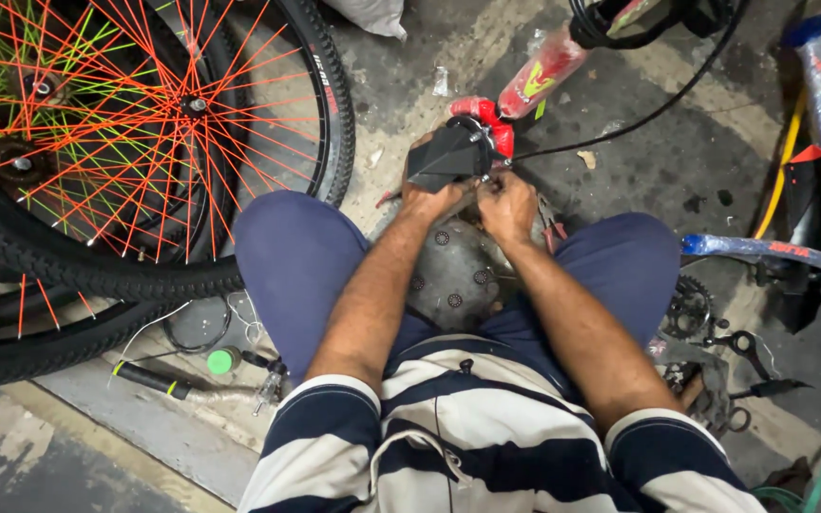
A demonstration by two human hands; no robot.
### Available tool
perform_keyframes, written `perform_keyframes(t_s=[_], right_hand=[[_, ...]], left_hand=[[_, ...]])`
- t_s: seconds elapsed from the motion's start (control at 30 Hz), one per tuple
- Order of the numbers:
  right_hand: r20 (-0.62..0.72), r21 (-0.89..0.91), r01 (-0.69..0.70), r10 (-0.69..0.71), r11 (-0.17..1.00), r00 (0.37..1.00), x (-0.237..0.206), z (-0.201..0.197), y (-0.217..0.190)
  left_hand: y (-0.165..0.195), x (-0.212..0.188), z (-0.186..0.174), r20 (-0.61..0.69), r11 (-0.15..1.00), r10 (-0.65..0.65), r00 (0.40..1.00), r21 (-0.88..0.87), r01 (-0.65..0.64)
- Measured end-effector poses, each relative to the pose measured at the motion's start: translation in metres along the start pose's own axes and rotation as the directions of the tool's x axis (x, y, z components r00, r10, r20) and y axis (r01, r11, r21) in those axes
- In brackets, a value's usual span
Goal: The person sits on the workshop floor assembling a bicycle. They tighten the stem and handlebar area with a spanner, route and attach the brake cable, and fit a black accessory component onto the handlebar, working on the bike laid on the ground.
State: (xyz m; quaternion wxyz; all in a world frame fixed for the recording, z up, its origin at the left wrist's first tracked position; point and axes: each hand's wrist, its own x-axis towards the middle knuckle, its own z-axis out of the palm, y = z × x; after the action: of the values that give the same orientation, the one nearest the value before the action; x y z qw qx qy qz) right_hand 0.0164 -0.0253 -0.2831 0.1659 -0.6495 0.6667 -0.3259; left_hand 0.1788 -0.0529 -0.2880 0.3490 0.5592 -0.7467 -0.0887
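Head view, left hand (432, 198) grip closed on black part (448, 155), right hand (507, 202) grip pinched at its lower edge, just beside.

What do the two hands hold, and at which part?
The left hand grips the black angular plastic part at its lower edge. The right hand pinches something small beside it; what it is cannot be told.

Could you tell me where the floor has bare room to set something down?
Bare concrete lies beyond the hands, between the wheels and the black cable. It is crowded by the chainring and tools on the right, and by the green cap near the tyres.
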Motion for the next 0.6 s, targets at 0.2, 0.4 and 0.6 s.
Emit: perform_keyframes(t_s=[0.2, 0.4, 0.6], right_hand=[[0.05, -0.11, 0.186, -0.182, 0.976, 0.982, -0.012, -0.028, -0.009], [0.073, -0.119, 0.562, -0.557, 0.819, 0.827, -0.008, -0.04, -0.01], [0.082, -0.247, 0.542, -0.54, 0.803, 0.838, 0.0, -0.025, 0.002]], left_hand=[[0.003, 0.003, -0.01, -0.024, 1.0, 0.027, 0.999, -0.016, -0.027], [0.005, 0.005, -0.01, 0.082, 0.999, -0.041, 0.996, 0.003, 0.041], [-0.001, 0.001, -0.007, -0.014, 0.998, 0.055, 0.998, 0.015, -0.054]])
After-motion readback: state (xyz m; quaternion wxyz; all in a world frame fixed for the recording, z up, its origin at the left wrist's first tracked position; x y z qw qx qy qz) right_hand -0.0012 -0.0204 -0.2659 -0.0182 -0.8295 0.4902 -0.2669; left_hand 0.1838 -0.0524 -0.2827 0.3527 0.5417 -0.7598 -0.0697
